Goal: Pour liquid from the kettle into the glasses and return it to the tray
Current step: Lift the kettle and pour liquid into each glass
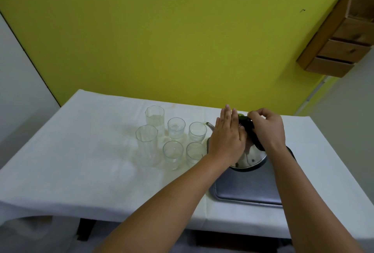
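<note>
Kettle point(250, 156) sits on the metal tray point(245, 190), spout point(209, 125) toward the six glasses point(175, 130) just left of it on the tabletop point(91, 151). Right hand point(267, 129) has its grip closed around the black handle point(252, 131); left hand point(227, 137) lies flat, fingers extended, on the kettle's top.

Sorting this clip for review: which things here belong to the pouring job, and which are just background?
Job: kettle, tray, six glasses, left hand flat on the kettle, right hand on its black handle.
Background: wooden shelf, white tablecloth.
</note>
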Action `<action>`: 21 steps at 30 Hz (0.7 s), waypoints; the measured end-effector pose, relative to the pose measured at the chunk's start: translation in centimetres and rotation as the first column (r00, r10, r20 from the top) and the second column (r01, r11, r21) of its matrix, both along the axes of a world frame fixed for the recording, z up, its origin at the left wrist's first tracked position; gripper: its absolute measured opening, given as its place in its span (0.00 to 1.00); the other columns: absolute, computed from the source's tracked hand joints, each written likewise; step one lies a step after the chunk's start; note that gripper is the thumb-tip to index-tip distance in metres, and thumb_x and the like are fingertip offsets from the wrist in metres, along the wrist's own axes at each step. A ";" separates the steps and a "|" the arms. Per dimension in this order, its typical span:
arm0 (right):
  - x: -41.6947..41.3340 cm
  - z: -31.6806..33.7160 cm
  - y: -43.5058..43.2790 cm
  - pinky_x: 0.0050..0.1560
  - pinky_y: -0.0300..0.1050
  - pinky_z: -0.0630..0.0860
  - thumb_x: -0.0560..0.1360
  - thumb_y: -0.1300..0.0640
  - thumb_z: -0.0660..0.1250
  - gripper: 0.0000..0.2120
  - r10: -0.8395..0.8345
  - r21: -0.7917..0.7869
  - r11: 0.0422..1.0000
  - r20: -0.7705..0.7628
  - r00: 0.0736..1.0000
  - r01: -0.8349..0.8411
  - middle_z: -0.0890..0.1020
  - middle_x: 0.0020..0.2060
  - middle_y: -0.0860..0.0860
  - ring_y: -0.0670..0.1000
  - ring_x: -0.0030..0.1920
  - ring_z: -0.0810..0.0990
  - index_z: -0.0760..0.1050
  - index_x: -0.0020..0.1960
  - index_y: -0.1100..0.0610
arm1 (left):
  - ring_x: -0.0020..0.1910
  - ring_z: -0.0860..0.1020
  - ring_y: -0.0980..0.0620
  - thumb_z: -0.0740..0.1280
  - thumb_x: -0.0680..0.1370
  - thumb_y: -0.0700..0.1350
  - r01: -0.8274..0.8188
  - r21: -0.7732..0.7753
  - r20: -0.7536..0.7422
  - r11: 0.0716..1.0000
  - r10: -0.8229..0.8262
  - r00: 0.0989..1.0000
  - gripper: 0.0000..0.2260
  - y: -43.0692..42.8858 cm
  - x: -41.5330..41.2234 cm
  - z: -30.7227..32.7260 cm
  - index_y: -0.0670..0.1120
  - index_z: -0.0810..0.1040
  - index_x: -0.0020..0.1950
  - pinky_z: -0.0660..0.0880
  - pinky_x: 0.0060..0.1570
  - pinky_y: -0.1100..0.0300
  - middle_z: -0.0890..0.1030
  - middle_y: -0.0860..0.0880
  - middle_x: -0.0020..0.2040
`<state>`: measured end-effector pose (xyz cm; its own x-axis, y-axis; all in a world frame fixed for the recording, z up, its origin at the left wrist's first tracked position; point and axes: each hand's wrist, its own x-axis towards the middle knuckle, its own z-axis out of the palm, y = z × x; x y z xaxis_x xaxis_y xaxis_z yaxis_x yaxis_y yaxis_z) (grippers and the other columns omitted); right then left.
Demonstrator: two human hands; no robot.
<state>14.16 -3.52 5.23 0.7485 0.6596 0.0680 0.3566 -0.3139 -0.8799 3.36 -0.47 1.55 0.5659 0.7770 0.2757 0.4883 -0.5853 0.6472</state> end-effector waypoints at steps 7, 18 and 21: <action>-0.8 -0.4 0.7 0.35 0.46 0.68 0.65 0.44 0.61 0.12 0.028 -0.155 0.988 0.102 0.994 -0.012 0.81 0.30 0.50 0.52 0.33 0.77 0.77 0.38 0.51 | 0.79 0.42 0.49 0.49 0.84 0.46 -0.018 -0.124 0.034 0.992 0.023 0.999 0.24 0.4 -0.1 -1.7 0.42 0.46 0.78 0.43 0.77 0.54 0.42 0.43 0.79; -0.4 -0.4 1.0 0.34 0.45 0.67 0.66 0.43 0.61 0.12 0.099 -0.214 0.975 0.153 0.983 -0.064 0.79 0.29 0.50 0.53 0.31 0.75 0.76 0.37 0.50 | 0.79 0.42 0.49 0.49 0.84 0.45 -0.016 -0.106 0.025 0.994 0.018 1.000 0.24 0.3 -0.5 -2.6 0.41 0.45 0.77 0.43 0.78 0.54 0.42 0.42 0.79; -0.2 -0.2 1.0 0.33 0.45 0.66 0.67 0.44 0.61 0.11 0.112 -0.219 0.973 0.173 0.979 -0.072 0.78 0.28 0.50 0.53 0.31 0.74 0.76 0.37 0.50 | 0.79 0.41 0.49 0.48 0.84 0.45 -0.030 -0.097 0.025 0.995 0.032 0.999 0.24 0.2 -0.3 -2.6 0.40 0.44 0.77 0.42 0.77 0.54 0.41 0.42 0.79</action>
<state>13.92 -2.49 5.00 0.6716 0.7392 0.0507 0.5414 -0.4428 -0.7147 3.04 -0.26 -1.05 0.5345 0.8179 0.2129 0.4871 -0.5039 0.7133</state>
